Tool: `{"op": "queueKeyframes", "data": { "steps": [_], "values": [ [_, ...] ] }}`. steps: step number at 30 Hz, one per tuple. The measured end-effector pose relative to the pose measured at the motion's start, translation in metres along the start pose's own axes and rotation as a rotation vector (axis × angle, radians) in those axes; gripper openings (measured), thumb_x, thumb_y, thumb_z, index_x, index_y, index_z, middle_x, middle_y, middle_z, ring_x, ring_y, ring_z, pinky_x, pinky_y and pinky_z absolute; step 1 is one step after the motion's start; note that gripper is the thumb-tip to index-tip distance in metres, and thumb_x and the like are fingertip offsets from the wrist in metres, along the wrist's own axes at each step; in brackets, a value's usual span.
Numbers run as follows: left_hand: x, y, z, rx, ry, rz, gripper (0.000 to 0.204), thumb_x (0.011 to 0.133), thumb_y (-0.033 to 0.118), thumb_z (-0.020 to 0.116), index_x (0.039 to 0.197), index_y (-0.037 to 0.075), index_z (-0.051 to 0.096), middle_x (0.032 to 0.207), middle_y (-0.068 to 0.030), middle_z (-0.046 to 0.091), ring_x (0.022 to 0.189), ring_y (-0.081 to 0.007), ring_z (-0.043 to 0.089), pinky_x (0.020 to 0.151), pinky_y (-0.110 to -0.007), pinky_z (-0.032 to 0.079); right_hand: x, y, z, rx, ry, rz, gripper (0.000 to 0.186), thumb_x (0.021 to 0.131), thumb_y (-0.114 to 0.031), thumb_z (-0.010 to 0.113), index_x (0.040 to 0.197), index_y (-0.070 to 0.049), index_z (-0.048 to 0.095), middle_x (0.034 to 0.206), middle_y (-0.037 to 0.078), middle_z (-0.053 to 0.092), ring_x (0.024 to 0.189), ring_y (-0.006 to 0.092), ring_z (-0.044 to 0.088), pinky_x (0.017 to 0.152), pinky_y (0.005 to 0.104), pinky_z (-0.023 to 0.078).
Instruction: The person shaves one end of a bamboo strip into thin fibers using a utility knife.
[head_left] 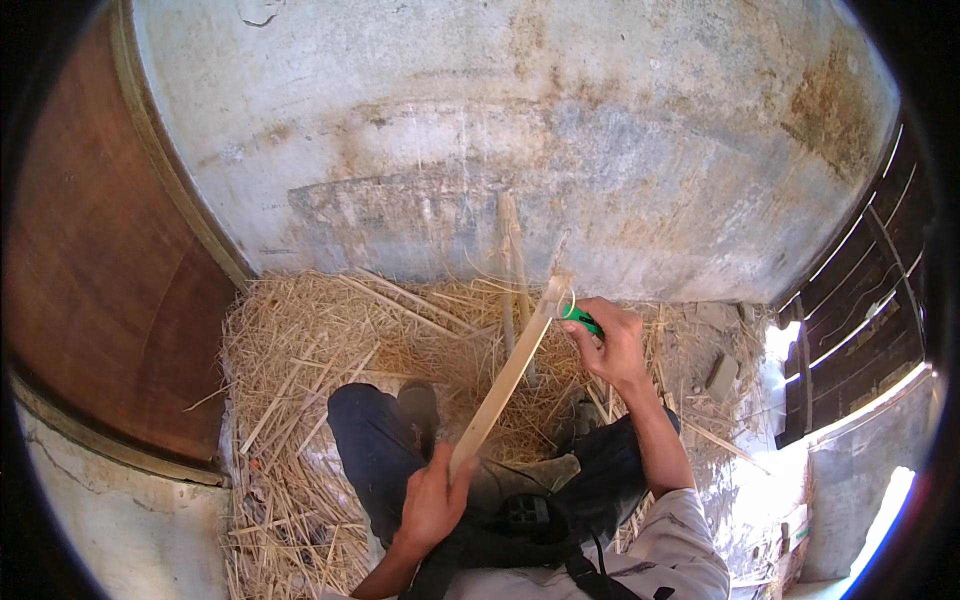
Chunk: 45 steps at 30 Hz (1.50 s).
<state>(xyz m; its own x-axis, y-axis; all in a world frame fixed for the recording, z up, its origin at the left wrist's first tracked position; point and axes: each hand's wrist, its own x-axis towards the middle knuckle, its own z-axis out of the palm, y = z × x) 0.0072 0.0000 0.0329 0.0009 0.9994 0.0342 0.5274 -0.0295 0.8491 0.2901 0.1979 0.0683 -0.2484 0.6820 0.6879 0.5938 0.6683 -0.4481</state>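
The left hand [432, 500] has its fingers closed around the lower end of a long pale wooden stick [510, 372], which slants up from above the person's lap toward the grey wall [520, 140]. Near the stick's top end, the right hand [612, 345] grips a green-handled knife [578, 318], fingers wrapped tight and the tool touching the wood. Loose straw [310, 350] covers the floor around the person's 2 knees.

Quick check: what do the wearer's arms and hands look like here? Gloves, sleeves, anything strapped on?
Both hands are bare, no gloves: left hand, right hand. Forearms are bare too. A light grey-beige sleeve, pushed up, shows on the right arm. No watch, rings or straps visible on either wrist.
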Motion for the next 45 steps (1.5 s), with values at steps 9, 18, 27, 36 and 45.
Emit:
{"op": "queueKeyframes", "data": {
  "steps": [9,18,27,36,45],
  "values": [
    [-0.004,-0.002,-0.002,-0.015,-0.01,-0.003,0.029,0.112,0.025,0.067,0.113,-0.002,0.056,0.077,-0.0327,0.066,0.077,-0.0556,0.069,0.063,-0.059,0.051,0.002,0.007,0.0,-0.003,0.002,0.022,0.019,0.095,-0.016,0.084,0.108,-0.002,0.08,0.094,0.016,0.079,0.074,0.0301,0.076,0.067,0.0377,0.059],
    [-0.007,-0.004,-0.003,-0.059,-0.048,-0.038,0.029,0.113,0.025,0.066,0.119,-0.002,0.058,0.081,-0.0314,0.068,0.075,-0.0529,0.07,0.062,-0.054,0.052,0.002,0.009,0.002,-0.039,0.025,0.011,0.019,0.095,-0.016,0.085,0.108,-0.004,0.081,0.092,0.014,0.079,0.07,0.028,0.075,0.065,0.0371,0.058],
    [-0.01,-0.028,0.0,-0.241,-0.148,-0.085,0.029,0.115,0.027,0.064,0.117,-0.001,0.061,0.077,-0.02,0.068,0.066,-0.0341,0.072,0.06,-0.043,0.05,0.002,0.004,0.001,-0.025,0.039,0.001,0.02,0.095,-0.016,0.085,0.109,-0.002,0.081,0.093,0.015,0.08,0.072,0.0292,0.075,0.066,0.036,0.059],
    [0.0,-0.056,-0.004,-0.514,-0.371,-0.198,0.04,0.123,0.04,0.045,0.1,0.009,0.054,0.078,0.0028,0.049,0.066,-0.0083,0.045,0.058,-0.029,0.039,-0.001,0.015,-0.001,0.674,-0.337,0.458,0.032,0.115,-0.03,0.063,0.106,-0.003,0.077,0.078,-0.001,0.062,0.068,0.0097,0.053,0.063,0.0298,0.042],
    [0.018,-0.038,-0.002,-0.403,-0.31,-0.09,0.047,0.124,0.041,0.038,0.094,0.008,0.052,0.078,0.0019,0.046,0.068,-0.0108,0.043,0.062,-0.03,0.039,-0.01,-0.008,0.013,0.185,-0.137,0.059,0.025,0.102,-0.028,0.079,0.111,-0.004,0.076,0.085,0.013,0.071,0.068,0.0271,0.069,0.063,0.0391,0.053]
  ]
}}
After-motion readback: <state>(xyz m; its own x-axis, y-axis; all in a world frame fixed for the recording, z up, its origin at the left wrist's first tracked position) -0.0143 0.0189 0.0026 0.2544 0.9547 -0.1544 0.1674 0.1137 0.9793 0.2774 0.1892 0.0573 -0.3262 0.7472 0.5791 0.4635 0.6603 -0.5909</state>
